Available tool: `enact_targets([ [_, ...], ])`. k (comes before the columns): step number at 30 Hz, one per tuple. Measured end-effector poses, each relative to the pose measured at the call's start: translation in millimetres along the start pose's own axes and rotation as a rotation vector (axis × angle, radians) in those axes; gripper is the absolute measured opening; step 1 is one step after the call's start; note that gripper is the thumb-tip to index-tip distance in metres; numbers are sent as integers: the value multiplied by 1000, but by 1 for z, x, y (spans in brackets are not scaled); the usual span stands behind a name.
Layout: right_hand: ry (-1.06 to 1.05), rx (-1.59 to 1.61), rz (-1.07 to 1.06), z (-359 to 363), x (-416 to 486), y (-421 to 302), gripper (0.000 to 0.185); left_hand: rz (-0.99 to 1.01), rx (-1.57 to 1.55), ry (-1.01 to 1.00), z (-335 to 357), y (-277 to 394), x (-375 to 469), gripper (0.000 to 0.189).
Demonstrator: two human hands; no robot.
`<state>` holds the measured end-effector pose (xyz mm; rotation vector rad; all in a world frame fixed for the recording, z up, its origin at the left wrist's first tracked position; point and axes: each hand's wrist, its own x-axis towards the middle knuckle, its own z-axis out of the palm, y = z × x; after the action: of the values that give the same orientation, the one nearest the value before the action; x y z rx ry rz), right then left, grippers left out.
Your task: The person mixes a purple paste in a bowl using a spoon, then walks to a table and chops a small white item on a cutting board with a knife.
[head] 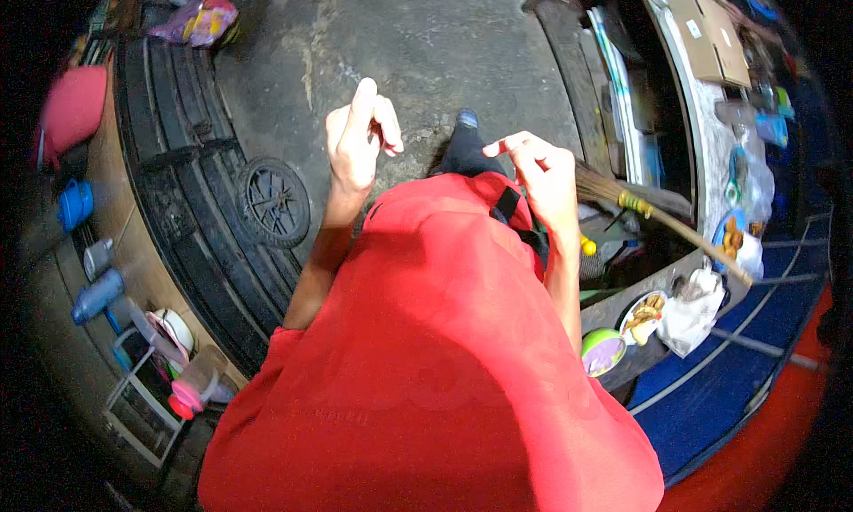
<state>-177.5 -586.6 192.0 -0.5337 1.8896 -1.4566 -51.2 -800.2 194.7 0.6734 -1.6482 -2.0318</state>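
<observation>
My left hand (363,135) hangs in the air over the concrete floor (413,52), its fingers loosely curled and apart, with nothing seen in it. My right hand (543,172) is half curled too, one finger pointing inward, above my dark-clad leg (466,149). I can make out nothing held there, though its palm side is partly hidden. Just beyond the right wrist, a straw broom (630,202) leans diagonally. The front of my red shirt (433,325) fills the lower middle.
A spoked wheel (276,201) rests against black slatted panels (193,192) on the left. Right, a ledge holds a cardboard box (710,38), a plate of food (644,317), a green bowl (603,352) and a white plastic bag (690,312). A pink-capped container (190,392) stands lower left.
</observation>
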Motion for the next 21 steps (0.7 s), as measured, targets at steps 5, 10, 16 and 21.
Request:
enact_targets([
  [5,-130,66,-47,10,91,-37,25,-10,-28,83,-15,3,69,64],
  [10,-251,114,-166,15,226,-81,26,105,133,245,-32,18,173,64],
  [16,-353,-13,-188,20,373,-137,36,241,50,218,-68,50,303,60],
  [21,-432,82,-260,32,460,-154,36,210,9,323,-87,62,371,59],
])
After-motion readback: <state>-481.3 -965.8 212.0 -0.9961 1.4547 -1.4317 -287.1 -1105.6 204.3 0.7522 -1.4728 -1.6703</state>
